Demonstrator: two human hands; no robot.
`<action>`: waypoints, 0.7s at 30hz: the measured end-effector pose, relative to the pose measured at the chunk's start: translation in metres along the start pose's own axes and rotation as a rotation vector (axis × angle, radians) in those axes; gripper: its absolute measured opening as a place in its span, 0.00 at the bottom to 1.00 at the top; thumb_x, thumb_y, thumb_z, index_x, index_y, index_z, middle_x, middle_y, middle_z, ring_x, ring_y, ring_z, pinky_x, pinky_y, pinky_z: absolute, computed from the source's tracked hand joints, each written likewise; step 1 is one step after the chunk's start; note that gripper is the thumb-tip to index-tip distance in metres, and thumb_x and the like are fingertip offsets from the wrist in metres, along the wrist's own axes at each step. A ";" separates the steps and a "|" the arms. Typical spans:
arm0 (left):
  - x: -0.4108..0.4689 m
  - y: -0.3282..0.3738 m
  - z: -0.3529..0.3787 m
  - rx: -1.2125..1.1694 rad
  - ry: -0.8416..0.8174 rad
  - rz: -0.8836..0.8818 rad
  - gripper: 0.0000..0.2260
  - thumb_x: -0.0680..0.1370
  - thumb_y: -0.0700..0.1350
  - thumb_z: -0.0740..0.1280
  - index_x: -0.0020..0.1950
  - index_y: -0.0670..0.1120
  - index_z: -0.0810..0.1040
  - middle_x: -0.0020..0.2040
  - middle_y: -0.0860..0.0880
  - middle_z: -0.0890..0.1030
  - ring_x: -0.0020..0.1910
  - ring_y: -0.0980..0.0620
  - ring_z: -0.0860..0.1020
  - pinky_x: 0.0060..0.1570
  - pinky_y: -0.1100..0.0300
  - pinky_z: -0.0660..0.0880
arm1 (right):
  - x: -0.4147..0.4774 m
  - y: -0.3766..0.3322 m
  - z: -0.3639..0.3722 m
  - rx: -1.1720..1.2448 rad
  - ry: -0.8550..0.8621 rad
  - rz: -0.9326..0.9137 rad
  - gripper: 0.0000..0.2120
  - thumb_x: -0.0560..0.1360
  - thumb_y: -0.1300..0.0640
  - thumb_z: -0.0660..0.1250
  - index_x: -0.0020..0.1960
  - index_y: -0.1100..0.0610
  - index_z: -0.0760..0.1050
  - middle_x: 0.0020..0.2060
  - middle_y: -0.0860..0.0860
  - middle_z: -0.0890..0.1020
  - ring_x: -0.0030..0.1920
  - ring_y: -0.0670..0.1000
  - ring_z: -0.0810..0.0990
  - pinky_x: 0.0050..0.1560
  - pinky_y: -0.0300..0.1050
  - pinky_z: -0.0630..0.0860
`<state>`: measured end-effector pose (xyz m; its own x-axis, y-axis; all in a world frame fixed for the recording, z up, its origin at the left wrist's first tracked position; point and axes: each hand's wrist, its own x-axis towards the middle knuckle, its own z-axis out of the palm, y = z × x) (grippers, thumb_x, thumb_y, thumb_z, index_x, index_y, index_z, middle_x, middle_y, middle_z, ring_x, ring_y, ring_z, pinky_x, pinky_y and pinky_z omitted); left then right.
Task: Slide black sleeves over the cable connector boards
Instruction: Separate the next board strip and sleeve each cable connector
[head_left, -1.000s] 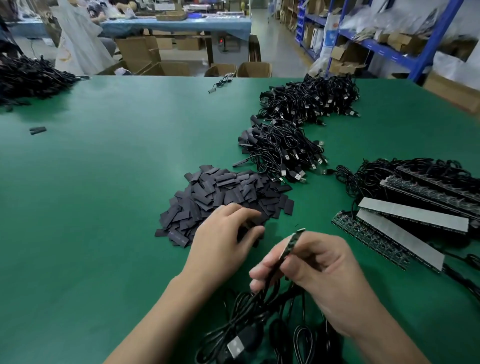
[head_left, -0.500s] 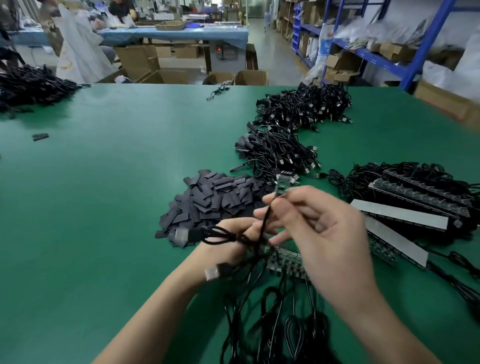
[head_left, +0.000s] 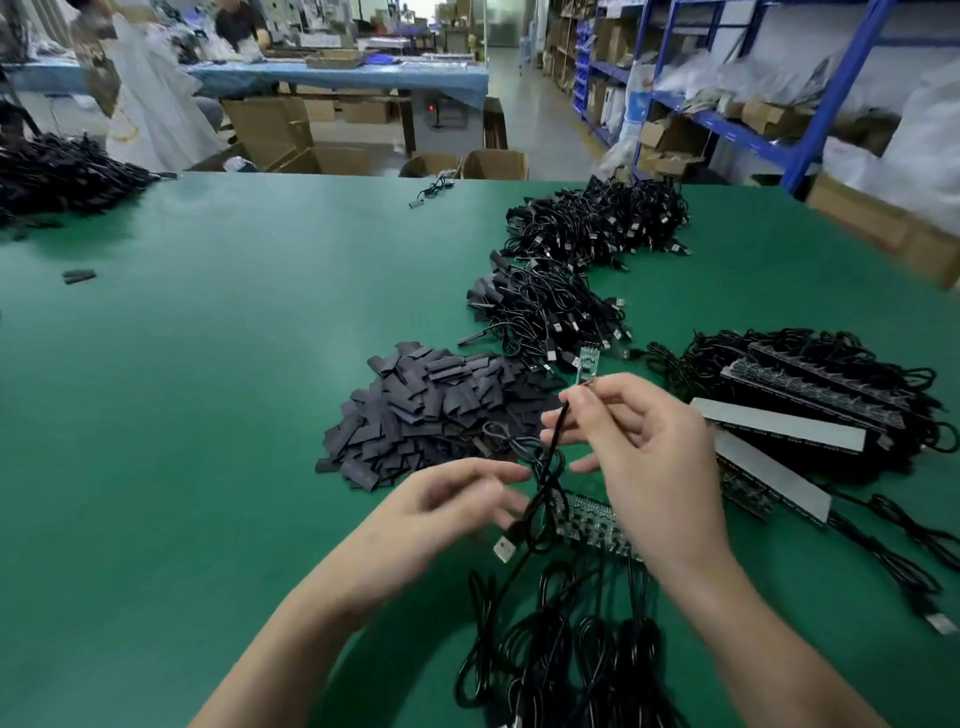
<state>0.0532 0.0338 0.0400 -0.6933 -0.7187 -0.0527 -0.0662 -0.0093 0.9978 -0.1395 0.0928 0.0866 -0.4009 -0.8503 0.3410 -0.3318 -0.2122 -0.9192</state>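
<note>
— Where is the connector board (head_left: 588, 364)?

— Held up over the green table (head_left: 208, 415), just past the near edge of the pile of black sleeves (head_left: 441, 410). It sticks out above the fingertips of the right hand (head_left: 639, 457).

— Which way does it point?

— Its long axis stands close to upright, leaning slightly to the right. The free end points up and away from the person, and the cable end is down at the fingers. Its pale green face is turned to the camera.

— How does the right hand grip?

— Thumb and forefinger pinch the black cable (head_left: 551, 441) right below the board, and the other fingers curl loosely beneath. From the pinch the cable runs down and left into a small loop, ending in a USB plug (head_left: 506, 544) that hangs near the table.

— And the left hand (head_left: 447, 506)?

— Lower, palm down, fingers loosely spread and blurred. Their tips are just beside the loop. I cannot tell whether they touch it, but they grip nothing.

— What lies under the hands?

— A strip of joined boards (head_left: 587, 519) flat on the table, with its cables trailing toward the person. Tangled cable bundles (head_left: 545, 312) lie beyond the sleeves
</note>
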 end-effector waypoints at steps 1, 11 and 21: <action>-0.002 0.000 0.004 0.089 0.022 0.031 0.16 0.75 0.61 0.71 0.61 0.57 0.83 0.52 0.51 0.86 0.50 0.55 0.83 0.53 0.60 0.79 | -0.002 0.001 0.000 0.020 -0.014 0.026 0.08 0.83 0.56 0.67 0.47 0.53 0.82 0.40 0.45 0.88 0.42 0.47 0.88 0.36 0.45 0.85; -0.001 -0.005 0.020 0.251 0.555 0.144 0.05 0.77 0.47 0.74 0.49 0.55 0.79 0.45 0.54 0.83 0.46 0.56 0.81 0.46 0.51 0.78 | -0.012 -0.005 -0.007 0.467 -0.088 0.388 0.10 0.84 0.58 0.63 0.51 0.63 0.79 0.46 0.60 0.88 0.47 0.59 0.89 0.38 0.42 0.84; 0.003 0.014 -0.002 0.956 0.274 0.145 0.05 0.78 0.46 0.72 0.47 0.57 0.81 0.38 0.59 0.82 0.40 0.57 0.77 0.42 0.61 0.69 | -0.021 0.000 -0.017 0.397 -0.061 0.344 0.10 0.83 0.57 0.65 0.48 0.57 0.83 0.46 0.57 0.88 0.47 0.56 0.88 0.40 0.40 0.83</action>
<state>0.0517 0.0301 0.0538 -0.5596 -0.8048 0.1977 -0.6262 0.5669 0.5353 -0.1451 0.1186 0.0832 -0.3751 -0.9270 0.0056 0.1636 -0.0721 -0.9839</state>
